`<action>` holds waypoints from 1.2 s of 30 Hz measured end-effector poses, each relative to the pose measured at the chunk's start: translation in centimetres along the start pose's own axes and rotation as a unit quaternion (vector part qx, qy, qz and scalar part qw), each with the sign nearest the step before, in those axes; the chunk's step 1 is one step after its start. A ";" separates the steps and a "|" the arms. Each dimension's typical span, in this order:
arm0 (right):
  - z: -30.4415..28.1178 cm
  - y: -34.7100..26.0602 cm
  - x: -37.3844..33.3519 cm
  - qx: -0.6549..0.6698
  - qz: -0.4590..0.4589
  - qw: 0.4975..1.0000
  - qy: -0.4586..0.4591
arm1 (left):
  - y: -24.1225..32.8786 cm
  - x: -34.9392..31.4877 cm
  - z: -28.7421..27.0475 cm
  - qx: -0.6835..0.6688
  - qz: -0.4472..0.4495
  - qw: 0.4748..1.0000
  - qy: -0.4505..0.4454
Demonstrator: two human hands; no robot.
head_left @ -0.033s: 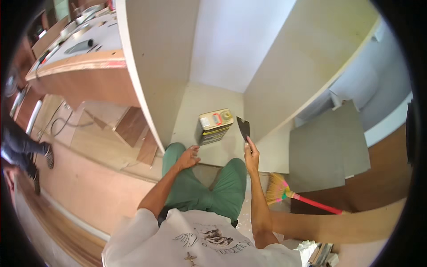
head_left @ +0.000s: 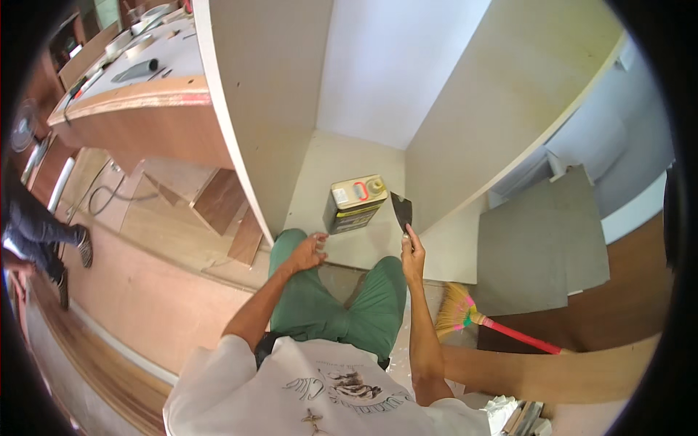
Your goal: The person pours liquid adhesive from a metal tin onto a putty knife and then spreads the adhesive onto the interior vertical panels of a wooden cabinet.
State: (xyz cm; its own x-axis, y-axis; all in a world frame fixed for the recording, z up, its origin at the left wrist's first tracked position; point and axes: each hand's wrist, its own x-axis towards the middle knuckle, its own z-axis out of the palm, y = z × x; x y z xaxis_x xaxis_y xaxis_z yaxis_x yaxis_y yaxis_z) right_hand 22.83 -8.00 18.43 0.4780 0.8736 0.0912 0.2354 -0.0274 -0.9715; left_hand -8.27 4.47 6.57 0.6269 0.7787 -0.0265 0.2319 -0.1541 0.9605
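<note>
My right hand (head_left: 413, 256) pinches the lower end of a dark flat scraper (head_left: 401, 211), its wide blade pointing up and away from me. The scraper's grip end is hidden by my fingers. A rectangular metal can (head_left: 356, 205), pale on top with a round cap and a red handle, stands on the pale cabinet floor (head_left: 311, 174) left of the blade, apart from it. Over my left knee, near the can's front, my left hand (head_left: 308, 254) is loosely bent, fingers apart, with nothing visible in it.
Cabinet side panels (head_left: 273, 94) rise on both sides. A broom (head_left: 456, 309) and grey sheets (head_left: 538, 247) lie to the right. At the left are a cluttered workbench (head_left: 138, 102), wood offcuts (head_left: 219, 200), a cable (head_left: 109, 195) and another person's leg (head_left: 43, 218).
</note>
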 end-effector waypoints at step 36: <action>2.6 9.1 -1.8 -0.023 0.032 0.999 0.036 | 3.3 -3.1 -2.1 0.436 -0.173 0.883 0.023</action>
State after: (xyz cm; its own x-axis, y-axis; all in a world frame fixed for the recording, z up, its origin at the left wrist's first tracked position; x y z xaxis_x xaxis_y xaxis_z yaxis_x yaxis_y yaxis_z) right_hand 21.89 -8.55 8.88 0.5525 0.8322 0.0456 0.2397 -0.1062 -0.9650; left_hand -11.05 2.80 10.38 0.3801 0.8915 -0.2464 0.9005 -0.2959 0.3187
